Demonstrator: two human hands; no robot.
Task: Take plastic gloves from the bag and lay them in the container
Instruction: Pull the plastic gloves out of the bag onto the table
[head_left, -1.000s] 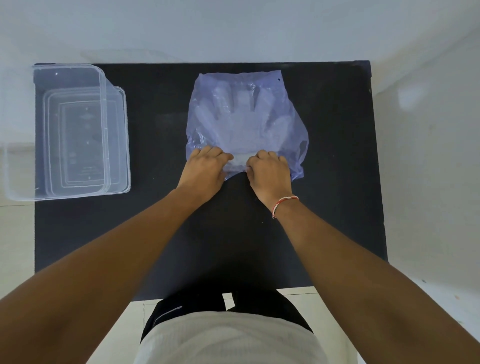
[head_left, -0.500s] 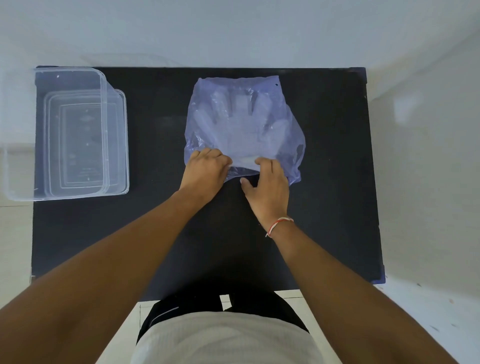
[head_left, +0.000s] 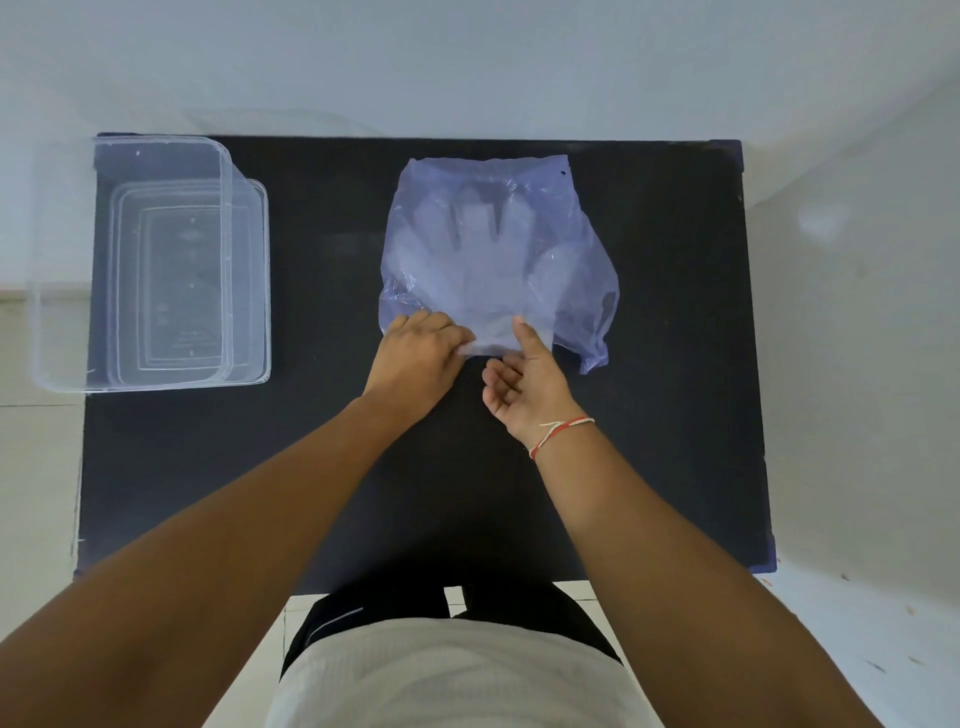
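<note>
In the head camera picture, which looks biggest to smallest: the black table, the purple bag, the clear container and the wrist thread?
1. Black table, by far the largest.
2. Clear container and purple bag look about alike; I would not rank them.
3. Wrist thread, the smallest.

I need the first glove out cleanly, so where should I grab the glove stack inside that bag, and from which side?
Probably by the cuff end, reaching in from the near side. The gloves lie flat in the bag, fingers pointing away, cuffs at the near opening, where the left hand pinches the edge and the right hand sits open.
</note>
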